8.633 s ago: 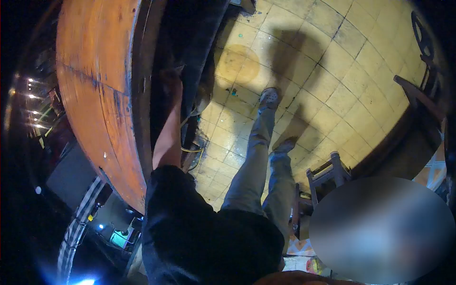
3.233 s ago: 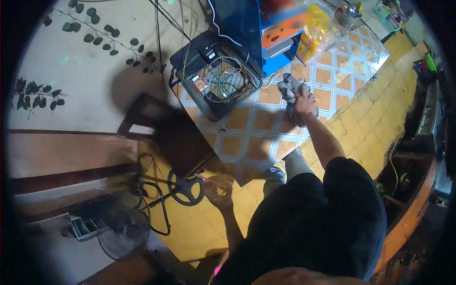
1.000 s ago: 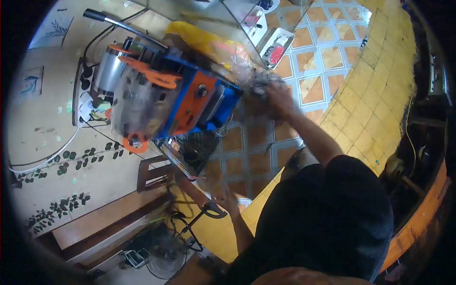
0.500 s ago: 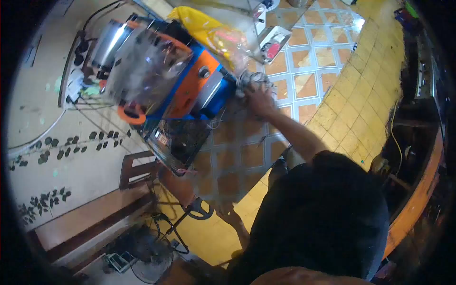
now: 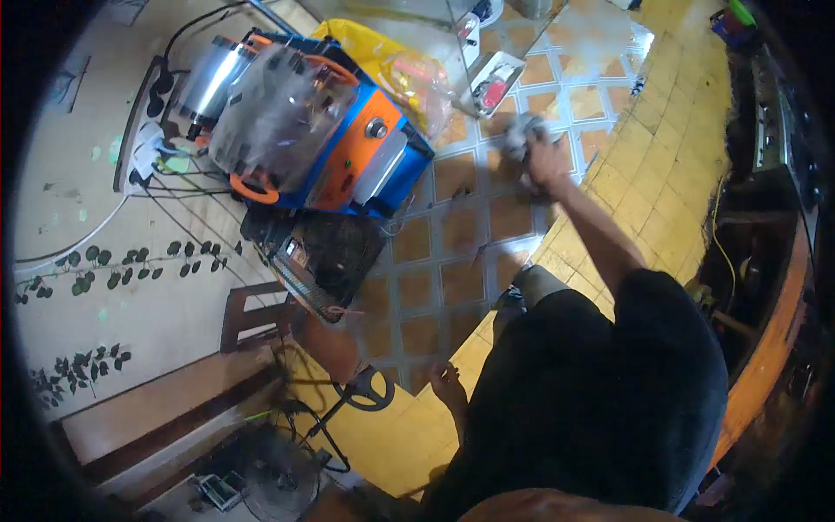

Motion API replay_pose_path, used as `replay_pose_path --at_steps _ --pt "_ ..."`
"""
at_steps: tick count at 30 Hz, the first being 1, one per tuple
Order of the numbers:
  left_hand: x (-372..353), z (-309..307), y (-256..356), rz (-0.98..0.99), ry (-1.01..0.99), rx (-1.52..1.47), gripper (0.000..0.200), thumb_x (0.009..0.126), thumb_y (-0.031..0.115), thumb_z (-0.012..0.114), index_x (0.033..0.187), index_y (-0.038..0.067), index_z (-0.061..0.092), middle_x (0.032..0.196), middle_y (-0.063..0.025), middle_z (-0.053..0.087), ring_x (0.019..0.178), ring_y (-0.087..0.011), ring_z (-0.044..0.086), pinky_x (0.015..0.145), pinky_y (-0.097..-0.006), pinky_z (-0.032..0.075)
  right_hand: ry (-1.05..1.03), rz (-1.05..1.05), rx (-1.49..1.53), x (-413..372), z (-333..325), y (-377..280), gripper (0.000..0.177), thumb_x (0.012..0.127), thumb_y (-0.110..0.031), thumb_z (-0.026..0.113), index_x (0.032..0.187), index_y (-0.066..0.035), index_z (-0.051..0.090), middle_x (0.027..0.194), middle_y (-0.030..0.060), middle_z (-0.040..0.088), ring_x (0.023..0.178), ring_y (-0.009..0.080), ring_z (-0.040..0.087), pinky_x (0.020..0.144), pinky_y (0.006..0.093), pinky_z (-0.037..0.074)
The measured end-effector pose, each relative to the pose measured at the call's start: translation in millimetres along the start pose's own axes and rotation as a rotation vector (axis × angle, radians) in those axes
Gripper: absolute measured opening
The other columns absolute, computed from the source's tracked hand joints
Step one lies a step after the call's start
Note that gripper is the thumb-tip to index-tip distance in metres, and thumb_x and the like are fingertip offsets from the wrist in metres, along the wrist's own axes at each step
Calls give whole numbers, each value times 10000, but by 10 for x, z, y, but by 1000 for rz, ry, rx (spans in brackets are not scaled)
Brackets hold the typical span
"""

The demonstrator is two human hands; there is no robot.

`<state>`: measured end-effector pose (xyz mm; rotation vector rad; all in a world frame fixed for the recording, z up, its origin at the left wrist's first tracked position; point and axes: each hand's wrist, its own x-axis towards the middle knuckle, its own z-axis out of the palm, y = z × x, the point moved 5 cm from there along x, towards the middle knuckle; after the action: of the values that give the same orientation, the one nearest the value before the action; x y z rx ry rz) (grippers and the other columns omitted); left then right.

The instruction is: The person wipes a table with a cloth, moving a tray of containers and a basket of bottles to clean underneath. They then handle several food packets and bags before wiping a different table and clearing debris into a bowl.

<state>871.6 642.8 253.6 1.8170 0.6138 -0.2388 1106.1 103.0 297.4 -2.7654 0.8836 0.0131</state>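
My right hand (image 5: 546, 161) is closed on a grey-white crumpled cloth (image 5: 524, 139), pressed down on the orange-and-grey tiled surface (image 5: 461, 283). Just beyond the cloth stands a white tray (image 5: 497, 84) with a pink thing inside. To the left is a blue-and-orange machine (image 5: 344, 161) with a control knob, a clear cover and a metal cylinder; it stands apart from the cloth. Low in the view, my left hand (image 5: 447, 383) hangs near the tiled surface's near edge, its fingers loosely bent and apart, with nothing visible in them.
A yellow bag (image 5: 357, 42) lies behind the machine. A black wheel (image 5: 370, 389) and a fan (image 5: 277, 474) are at lower left. Cables run to a power strip (image 5: 150, 148) by the wall. Yellow tiles (image 5: 670, 174) and an orange-edged counter (image 5: 761, 374) lie to the right.
My right hand has moved the cloth rightward, from beside the machine's corner out over the tiled surface. My left hand has shifted slightly up and to the right.
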Motion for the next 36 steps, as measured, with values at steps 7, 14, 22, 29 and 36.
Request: replay_pose_path --at_steps 7,14,22,29,36 --pt "517 1432 1560 156 -406 -137 210 933 239 566 987 37 558 794 -16 550 689 -99 529 604 -240 432 -107 -460 68 -1781 160 -1005 523 848 -307 533 1362 -268 446 1477 96 298 1341 436 231 975 702 263" --pt "849 3884 2942 -361 -782 -868 177 938 183 538 1036 36 551 987 -107 614 902 -217 609 824 -337 514 34 -612 -47 -1299 521 -392 618 778 -452 587 1365 -393 402 1526 34 204 1394 355 173 1049 689 85" --pt "1534 5645 3274 -549 -670 -1078 311 931 238 494 1102 -21 516 1142 -204 570 1103 -358 526 965 -513 435 -130 -454 146 303 194 1091 543 737 -370 636 1268 -353 525 1467 66 307 1323 368 297 1094 580 164" --pt "1909 5920 3298 -527 -191 -1132 286 906 129 486 1138 -38 494 1155 -202 562 1034 -346 562 920 -482 484 107 -386 81 1982 -596 2470 555 725 -274 678 1262 -271 540 1427 120 355 1229 435 381 1034 520 326" --pt "1865 5854 3424 -244 -417 -1279 306 899 145 498 1142 -38 477 1121 -182 542 1041 -339 557 927 -468 501 162 -266 271 2824 -889 2200 422 778 -238 620 1196 -218 570 1325 142 428 1120 438 464 911 516 417"
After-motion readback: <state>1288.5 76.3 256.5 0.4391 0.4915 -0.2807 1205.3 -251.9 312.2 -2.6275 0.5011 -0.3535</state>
